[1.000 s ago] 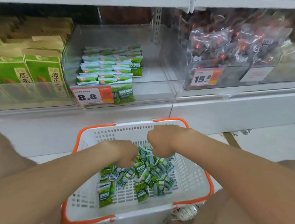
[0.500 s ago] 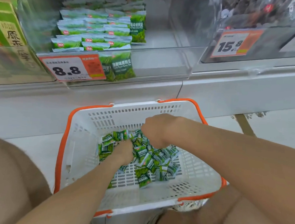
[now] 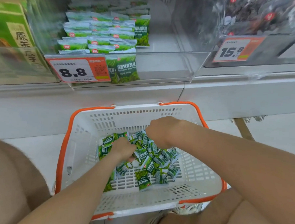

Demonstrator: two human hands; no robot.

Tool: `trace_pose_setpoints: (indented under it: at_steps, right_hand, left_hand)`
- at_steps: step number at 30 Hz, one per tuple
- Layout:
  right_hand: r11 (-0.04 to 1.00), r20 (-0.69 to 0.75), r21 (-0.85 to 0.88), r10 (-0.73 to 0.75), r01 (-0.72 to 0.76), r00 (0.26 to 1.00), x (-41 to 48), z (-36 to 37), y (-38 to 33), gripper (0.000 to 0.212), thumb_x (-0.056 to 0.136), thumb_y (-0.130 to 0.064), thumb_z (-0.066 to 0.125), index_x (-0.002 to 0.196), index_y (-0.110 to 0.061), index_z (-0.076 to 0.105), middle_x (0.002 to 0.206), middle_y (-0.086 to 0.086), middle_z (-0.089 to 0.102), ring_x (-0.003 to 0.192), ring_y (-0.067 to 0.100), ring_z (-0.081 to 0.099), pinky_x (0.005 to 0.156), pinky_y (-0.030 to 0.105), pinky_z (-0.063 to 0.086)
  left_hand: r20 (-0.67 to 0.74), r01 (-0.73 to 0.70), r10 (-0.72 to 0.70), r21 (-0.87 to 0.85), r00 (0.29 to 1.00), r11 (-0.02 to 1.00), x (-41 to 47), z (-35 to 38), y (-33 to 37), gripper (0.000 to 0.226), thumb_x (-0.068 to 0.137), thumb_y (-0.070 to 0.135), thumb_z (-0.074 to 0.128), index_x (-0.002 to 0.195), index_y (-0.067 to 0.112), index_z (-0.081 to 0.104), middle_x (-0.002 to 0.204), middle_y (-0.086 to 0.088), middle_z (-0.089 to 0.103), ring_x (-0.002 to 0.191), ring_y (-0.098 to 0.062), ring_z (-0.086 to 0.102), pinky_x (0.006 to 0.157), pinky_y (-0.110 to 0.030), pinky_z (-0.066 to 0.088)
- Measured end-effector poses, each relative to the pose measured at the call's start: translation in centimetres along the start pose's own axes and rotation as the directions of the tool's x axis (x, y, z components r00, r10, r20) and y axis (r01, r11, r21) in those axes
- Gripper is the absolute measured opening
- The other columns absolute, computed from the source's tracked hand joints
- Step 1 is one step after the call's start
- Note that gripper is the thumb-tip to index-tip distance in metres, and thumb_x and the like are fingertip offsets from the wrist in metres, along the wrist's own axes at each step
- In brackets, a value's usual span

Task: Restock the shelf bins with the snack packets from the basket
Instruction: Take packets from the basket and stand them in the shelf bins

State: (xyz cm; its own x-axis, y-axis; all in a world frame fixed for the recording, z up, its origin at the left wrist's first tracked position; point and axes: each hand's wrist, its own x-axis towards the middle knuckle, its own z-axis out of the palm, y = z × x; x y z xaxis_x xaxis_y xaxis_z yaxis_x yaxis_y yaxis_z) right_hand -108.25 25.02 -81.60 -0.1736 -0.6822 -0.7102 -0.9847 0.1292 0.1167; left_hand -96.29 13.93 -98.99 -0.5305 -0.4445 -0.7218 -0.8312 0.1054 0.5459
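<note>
Among packets [image 3: 158,164], right hand [image 3: 161,131], seemingly gripping

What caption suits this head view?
Left hand and right hand grip green snack packets in the white basket, below the part-filled shelf bin.

left hand [image 3: 122,149]: fingers curled into snack packets [image 3: 152,164] | right hand [image 3: 162,131]: knuckles up, gripping them
</note>
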Motion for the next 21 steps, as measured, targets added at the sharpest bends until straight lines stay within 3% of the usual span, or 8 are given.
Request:
trace_pose_setpoints:
  at_steps: [2,5,7,9,12,14,17,21]
  right_hand:
    - [0.999,-0.031,0.035,0.01,-0.009,0.999,-0.4,-0.4,-0.1,0.008,0.1,-0.006,0.053,0.1,-0.014,0.051,0.086,0.001,0.043,0.067,0.016,0.048,0.059,0.032,0.043]
    - [0.979,-0.111,0.203,0.007,0.016,0.994,-1.0,-1.3,0.0,0.019,0.099,-0.028,0.063,0.093,-0.012,0.056,0.09,0.005,0.058,0.075,0.02,0.057,0.063,0.034,0.05]
    - [0.938,-0.145,0.343,0.008,0.042,0.989,-1.4,-1.9,0.0,0.05,0.09,-0.049,0.072,0.117,-0.008,0.064,0.11,0.01,0.068,0.097,0.027,0.066,0.082,0.042,0.058]
    - [0.884,-0.232,0.464,0.064,0.053,0.971,-1.9,-2.4,0.2,0.066,0.082,-0.056,0.081,0.126,-0.011,0.062,0.122,0.005,0.065,0.108,0.024,0.062,0.09,0.039,0.055]
    - [0.711,-0.296,0.699,0.19,0.076,0.936,-3.2,-3.0,0.8,0.055,0.083,-0.041,0.086,0.124,-0.014,0.061,0.105,0.003,0.069,0.087,0.017,0.07,0.072,0.029,0.055]
    - [0.55,-0.252,0.83,0.219,0.094,0.943,-4.1,-3.5,1.2,0.04,0.09,-0.031,0.079,0.119,-0.01,0.06,0.079,0.004,0.07,0.064,0.015,0.069,0.059,0.026,0.052]
    - [0.424,-0.264,0.897,0.28,0.128,0.923,-5.2,-4.4,1.6,0.038,0.089,-0.033,0.074,0.116,-0.01,0.06,0.079,0.003,0.064,0.066,0.016,0.063,0.059,0.029,0.047]
    - [0.302,-0.316,0.929,0.348,0.214,0.882,-7.0,-6.0,1.5,0.039,0.091,-0.036,0.075,0.117,-0.012,0.06,0.08,0.002,0.054,0.068,0.015,0.053,0.064,0.032,0.043]
  left_hand:
    - [0.003,0.004,-0.003,-0.203,1.0,0.979,-1.8,-1.1,1.8,0.023,0.1,0.017,0.062,0.082,0.002,0.059,0.079,-0.033,0.072,0.072,-0.034,0.078,0.083,-0.051,0.064]
    - [-0.009,0.001,-0.004,-0.389,1.0,0.921,-4.8,-2.5,4.8,0.023,0.1,0.017,0.061,0.099,-0.006,0.063,0.071,-0.021,0.074,0.073,-0.035,0.077,0.071,-0.044,0.066]
    - [0.001,-0.021,0.024,-0.414,1.0,0.91,-7.0,-3.6,6.6,0.021,0.099,0.018,0.059,0.096,-0.003,0.063,0.071,-0.017,0.073,0.063,-0.03,0.072,0.055,-0.032,0.058]
    - [-0.005,-0.054,0.057,-0.435,0.998,0.899,-8.9,-4.7,7.9,0.022,0.098,0.02,0.059,0.088,0.001,0.061,0.061,-0.011,0.067,0.052,-0.024,0.063,0.049,-0.028,0.048]
    - [-0.108,-0.217,0.191,-0.362,0.976,0.907,-11.6,-6.3,9.2,0.034,0.102,0.027,0.056,0.079,0.002,0.06,0.059,-0.01,0.063,0.046,-0.023,0.059,0.046,-0.027,0.045]
    - [-0.246,-0.415,0.362,-0.218,0.899,0.883,-13.4,-7.2,9.7,0.041,0.105,0.037,0.056,0.083,0.003,0.063,0.068,-0.011,0.067,0.049,-0.027,0.065,0.046,-0.031,0.049]
    - [-0.302,-0.642,0.602,-0.05,0.74,0.765,-16.1,-8.7,10.7,0.036,0.106,0.041,0.056,0.092,0.011,0.07,0.068,-0.009,0.07,0.051,-0.031,0.068,0.052,-0.037,0.056]
    - [-0.392,-0.715,0.713,0.173,0.581,0.677,-18.7,-10.9,12.6,0.036,0.107,0.034,0.057,0.079,0.017,0.069,0.052,-0.006,0.067,0.046,-0.018,0.067,0.055,-0.029,0.056]
